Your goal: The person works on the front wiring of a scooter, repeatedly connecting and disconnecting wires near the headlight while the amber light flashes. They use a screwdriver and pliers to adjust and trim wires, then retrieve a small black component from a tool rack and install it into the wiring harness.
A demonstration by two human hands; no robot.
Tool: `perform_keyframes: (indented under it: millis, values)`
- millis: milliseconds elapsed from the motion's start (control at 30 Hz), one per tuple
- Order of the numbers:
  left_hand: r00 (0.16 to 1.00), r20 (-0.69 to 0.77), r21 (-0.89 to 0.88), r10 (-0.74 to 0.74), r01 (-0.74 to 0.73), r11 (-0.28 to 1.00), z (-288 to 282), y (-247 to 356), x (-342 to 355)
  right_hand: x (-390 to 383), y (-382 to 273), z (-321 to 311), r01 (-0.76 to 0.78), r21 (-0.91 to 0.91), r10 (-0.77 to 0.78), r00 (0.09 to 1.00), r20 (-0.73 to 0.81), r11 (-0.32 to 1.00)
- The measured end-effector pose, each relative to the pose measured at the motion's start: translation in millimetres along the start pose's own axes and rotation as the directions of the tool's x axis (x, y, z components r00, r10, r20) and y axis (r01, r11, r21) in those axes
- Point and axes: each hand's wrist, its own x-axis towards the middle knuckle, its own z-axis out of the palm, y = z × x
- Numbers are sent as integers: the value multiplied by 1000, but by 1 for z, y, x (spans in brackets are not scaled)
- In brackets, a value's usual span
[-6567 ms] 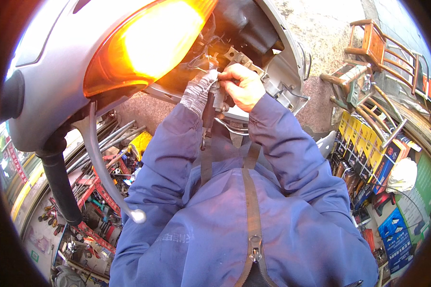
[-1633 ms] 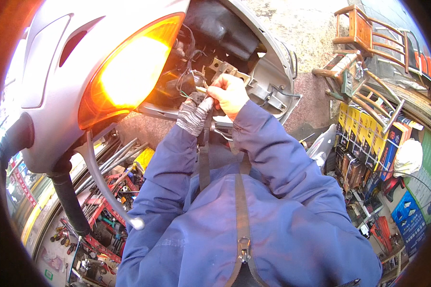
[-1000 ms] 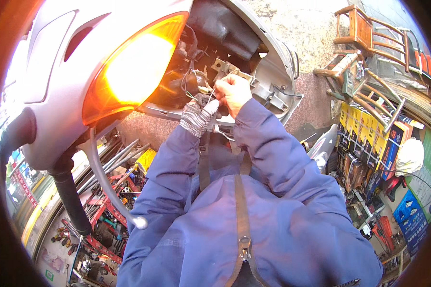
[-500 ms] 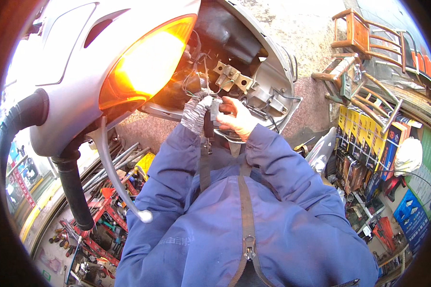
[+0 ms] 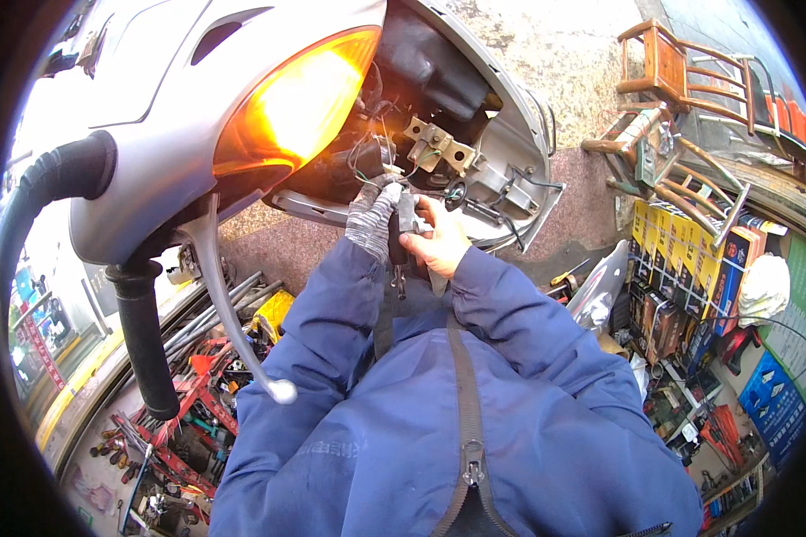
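Note:
My left hand (image 5: 370, 220), in a grey striped knit glove, is closed around one side of a small grey metal block (image 5: 407, 215). From the other side, the thumb and fingers of my bare right hand (image 5: 441, 240) pinch the same block. Below it hang a dark strip and small metal pieces (image 5: 398, 285), too small to name. Just beyond my hands lies the opened front of a scooter, with thin wires (image 5: 381, 134) and a metal bracket (image 5: 439, 146) exposed. Left of the opening, an orange turn signal (image 5: 300, 103) is glowing.
At the left, a black handlebar grip (image 5: 147, 340) and a silver brake lever (image 5: 228, 304) jut toward my left arm. Tools crowd a red rack (image 5: 175, 447) below. Wooden chairs (image 5: 667, 67) stand far right, above stacked yellow boxes (image 5: 676, 246).
The handlebar, with its lever and lit signal, has shifted a little to the right. My right fingers have closed in more on the grey block, and both hands remain on it.

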Motion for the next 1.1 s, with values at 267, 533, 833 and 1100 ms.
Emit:
perform_keyframes:
  millis: [267,533,833,1100]
  values:
    - [991,39,-64,-125,128,990,-25,12,-21,-11,-2,16,-101,-1,100,984,148,995]
    - [958,132,-172,-253,273,946,-36,23,-25,-16,-7,24,-76,-65,87,979,183,995]
    - [987,74,-26,-144,146,989,-30,19,-17,-18,7,18,7,-155,7,996,86,988]
    - [983,78,-166,167,-152,974,1,-27,29,-5,17,-20,-43,-493,-18,993,-117,869]
